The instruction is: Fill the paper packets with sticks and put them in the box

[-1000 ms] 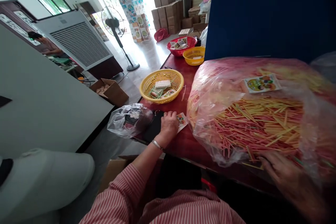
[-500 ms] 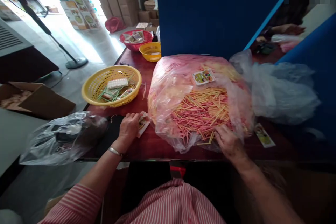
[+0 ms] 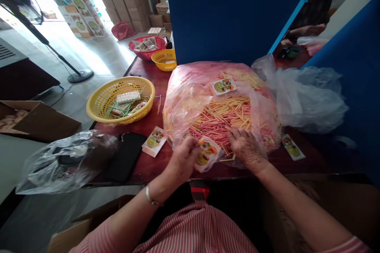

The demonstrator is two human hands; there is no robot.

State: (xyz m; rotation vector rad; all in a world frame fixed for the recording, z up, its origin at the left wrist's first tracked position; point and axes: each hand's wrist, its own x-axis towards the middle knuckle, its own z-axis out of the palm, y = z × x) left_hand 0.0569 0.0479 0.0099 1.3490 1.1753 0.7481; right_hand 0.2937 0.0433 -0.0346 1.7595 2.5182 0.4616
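Observation:
My left hand (image 3: 184, 159) is closed on a small printed packet (image 3: 208, 153) with a colourful picture, held just in front of the heap of sticks. Thin pink and yellow sticks (image 3: 219, 122) fill a big clear plastic bag (image 3: 190, 102) that is open toward me. Over the near right part of these sticks lies my right hand (image 3: 247, 148), fingers slightly apart and touching them; its fingertips are partly hidden. Left of the bag, a stack of printed packets (image 3: 154, 141) rests on the table. Another printed packet (image 3: 223, 85) lies on top of the bag.
A yellow basket (image 3: 92, 108) holds packets and green sticks. Beside it are a black pouch (image 3: 126, 158) and a plastic-wrapped bundle (image 3: 68, 158). One packet (image 3: 292, 147) lies at right. Blue partitions (image 3: 225, 16) stand behind; a co-worker's arm (image 3: 308, 31) shows beyond.
My left hand has moved right from the packets on the table, bringing one packet to the front of the bag. My right hand has shifted left and farther onto the sticks.

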